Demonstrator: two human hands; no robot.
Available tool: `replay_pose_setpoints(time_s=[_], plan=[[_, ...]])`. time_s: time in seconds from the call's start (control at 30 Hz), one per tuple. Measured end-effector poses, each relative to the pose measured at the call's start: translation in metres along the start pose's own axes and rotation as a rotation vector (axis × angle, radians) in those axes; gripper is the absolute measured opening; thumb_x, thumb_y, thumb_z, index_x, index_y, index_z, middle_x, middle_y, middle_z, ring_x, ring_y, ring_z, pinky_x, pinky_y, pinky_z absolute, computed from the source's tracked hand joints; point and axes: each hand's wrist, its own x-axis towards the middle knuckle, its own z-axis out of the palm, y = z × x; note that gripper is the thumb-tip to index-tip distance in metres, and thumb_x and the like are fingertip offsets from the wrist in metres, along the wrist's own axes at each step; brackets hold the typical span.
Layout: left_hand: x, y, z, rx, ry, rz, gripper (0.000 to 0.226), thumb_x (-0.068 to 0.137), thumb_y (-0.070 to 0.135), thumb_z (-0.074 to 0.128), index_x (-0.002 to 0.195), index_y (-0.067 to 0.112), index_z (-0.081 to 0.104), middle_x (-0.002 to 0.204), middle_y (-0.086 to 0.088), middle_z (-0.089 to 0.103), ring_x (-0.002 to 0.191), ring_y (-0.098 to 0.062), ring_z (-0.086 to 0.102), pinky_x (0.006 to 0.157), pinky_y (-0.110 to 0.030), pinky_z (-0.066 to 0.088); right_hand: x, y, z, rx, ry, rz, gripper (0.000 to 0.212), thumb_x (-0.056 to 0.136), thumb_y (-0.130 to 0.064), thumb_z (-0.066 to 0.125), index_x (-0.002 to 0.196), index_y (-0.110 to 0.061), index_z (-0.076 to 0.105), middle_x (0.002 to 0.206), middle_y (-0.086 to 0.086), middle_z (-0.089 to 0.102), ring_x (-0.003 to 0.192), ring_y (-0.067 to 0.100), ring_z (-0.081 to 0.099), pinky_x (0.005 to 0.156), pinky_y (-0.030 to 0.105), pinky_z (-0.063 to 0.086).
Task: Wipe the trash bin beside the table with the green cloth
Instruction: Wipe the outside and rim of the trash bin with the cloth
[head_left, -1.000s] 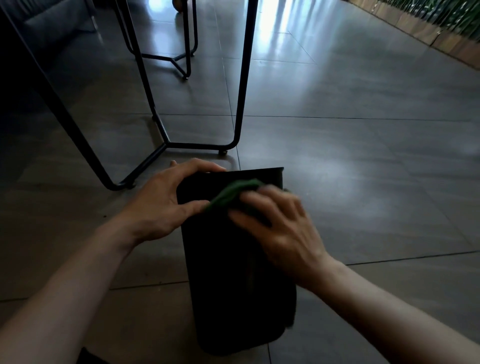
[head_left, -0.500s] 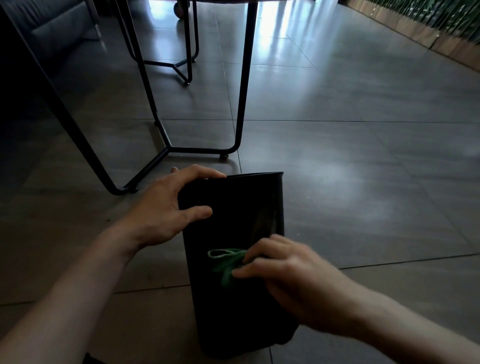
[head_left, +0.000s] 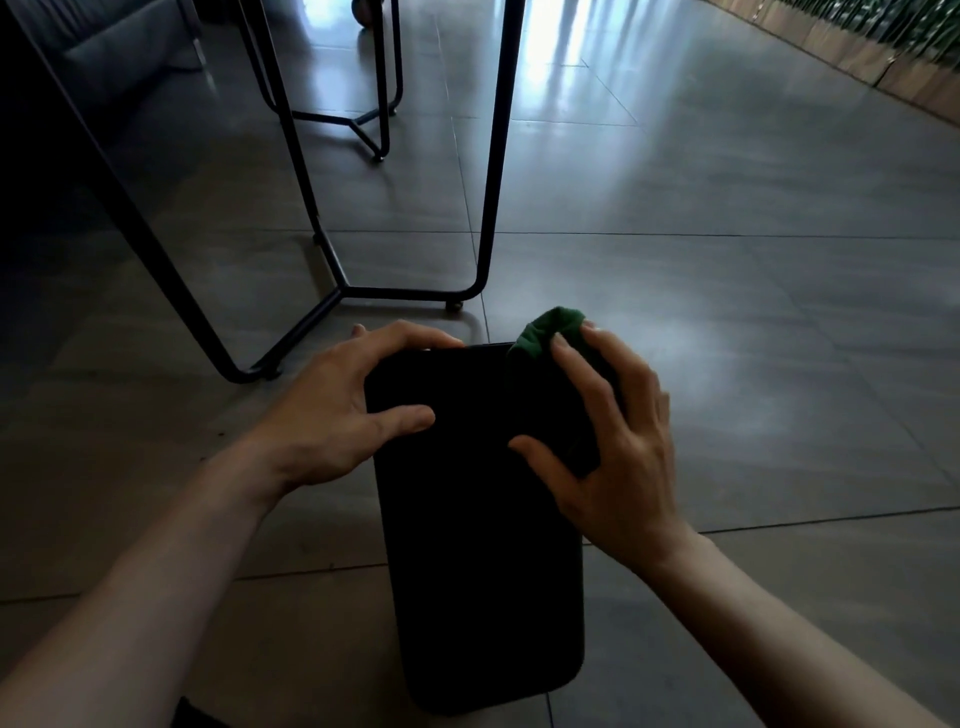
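**Both hands on the black bin, green cloth at its far right corner**

You are looking down at a black trash bin (head_left: 483, 545) that lies under both your hands on a grey tiled floor (head_left: 727, 312), its dark flat face turned up toward you and its far edge pointing at the base of a table. Your left hand (head_left: 332, 410) grips the bin's far left corner: the fingers curl over the far edge, the thumb lies pressed flat on the upper face, and the corner is caught between them. Your right hand (head_left: 618, 452) lies over the far right corner with fingers spread and pressed down on the green cloth (head_left: 550, 330), which is bunched beneath the palm and fingers. A rounded fold of the cloth sticks out past your fingertips, just over the bin's far edge. The right thumb reaches inward and rests on the bin's face, apart from the left thumb. How much of the cloth lies under the palm cannot be told. Just beyond the bin stands the black metal table frame (head_left: 488, 171), its bent foot rail close to your left fingers but not touching them. A second, similar frame (head_left: 384, 98) stands farther back. Light glares off the floor in the distance.
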Motion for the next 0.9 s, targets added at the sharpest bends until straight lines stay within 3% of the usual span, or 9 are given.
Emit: replay_pose_setpoints(time_s=[0.1,0.23,0.33,0.4,0.47,0.57,0.67,0.77,0.9], plan=[[0.002,-0.001,0.001,0.013,-0.003,0.011,0.058,0.082,0.016,0.079,0.123,0.051,0.059,0.117,0.021,0.064,0.116,0.001,0.055,0.086,-0.002,0.039,-0.001,0.003,0.007,0.079,0.045,0.012,0.068,0.088,-0.045,0.08,0.143,-0.017,0.053,0.15,0.013,0.041,0.14,0.029,0.043,0.116,0.036,0.04],[0.005,-0.004,0.002,-0.007,0.017,0.009,0.057,0.082,0.014,0.079,0.123,0.049,0.06,0.116,0.023,0.064,0.114,0.005,0.055,0.084,0.0,0.039,-0.011,-0.006,0.015,0.122,0.086,-0.027,0.035,0.091,-0.02,0.078,0.123,-0.016,0.064,0.138,0.012,0.049,0.126,0.033,0.053,0.107,0.036,0.047],[0.006,-0.007,-0.001,-0.06,0.049,-0.021,0.056,0.083,0.012,0.078,0.122,0.049,0.06,0.117,0.024,0.064,0.113,0.008,0.056,0.083,-0.005,0.043,-0.07,-0.018,0.018,0.025,-0.136,-0.38,0.019,0.098,-0.011,0.065,0.115,-0.014,0.072,0.134,0.018,0.066,0.114,0.04,0.065,0.101,0.047,0.052],[0.005,-0.009,-0.001,-0.067,0.043,-0.028,0.056,0.083,0.014,0.078,0.122,0.049,0.06,0.119,0.021,0.064,0.115,0.004,0.056,0.086,-0.009,0.043,-0.1,-0.021,0.01,-0.03,-0.267,-0.585,0.023,0.104,-0.012,0.054,0.118,-0.02,0.072,0.137,0.013,0.067,0.114,0.035,0.065,0.097,0.042,0.055],[0.006,-0.008,0.002,-0.054,0.027,-0.013,0.055,0.083,0.015,0.078,0.123,0.049,0.06,0.12,0.017,0.065,0.116,-0.001,0.056,0.087,-0.01,0.042,-0.091,-0.016,0.002,-0.036,-0.313,-0.647,0.027,0.104,-0.013,0.056,0.119,-0.023,0.076,0.142,0.01,0.065,0.118,0.031,0.061,0.098,0.039,0.055],[0.009,-0.006,0.003,-0.039,0.02,0.0,0.055,0.083,0.013,0.078,0.123,0.046,0.061,0.117,0.016,0.066,0.115,0.0,0.056,0.084,0.0,0.04,-0.029,-0.004,0.002,0.017,-0.152,-0.411,0.028,0.095,-0.008,0.071,0.122,-0.012,0.077,0.141,0.019,0.064,0.12,0.04,0.06,0.106,0.046,0.05],[0.008,-0.007,0.0,-0.042,0.01,-0.008,0.056,0.083,0.014,0.078,0.123,0.048,0.06,0.117,0.019,0.065,0.113,0.006,0.056,0.081,0.001,0.041,0.016,0.003,0.006,0.025,-0.043,-0.182,0.031,0.098,-0.017,0.071,0.128,-0.008,0.073,0.143,0.022,0.059,0.12,0.044,0.057,0.104,0.044,0.049],[0.006,-0.008,0.0,-0.037,0.027,-0.011,0.057,0.083,0.016,0.079,0.122,0.052,0.059,0.118,0.018,0.064,0.113,0.006,0.055,0.081,-0.003,0.043,-0.041,0.002,0.009,-0.026,-0.197,-0.44,0.039,0.093,-0.015,0.076,0.132,-0.012,0.071,0.15,0.019,0.055,0.121,0.044,0.062,0.106,0.048,0.05],[0.005,-0.009,0.003,-0.039,0.008,0.004,0.056,0.083,0.017,0.078,0.123,0.051,0.059,0.118,0.014,0.065,0.115,-0.002,0.057,0.084,0.0,0.041,-0.096,0.006,-0.013,-0.063,-0.421,-0.734,0.031,0.104,-0.019,0.06,0.134,-0.024,0.068,0.157,0.005,0.048,0.123,0.029,0.059,0.094,0.037,0.056]])
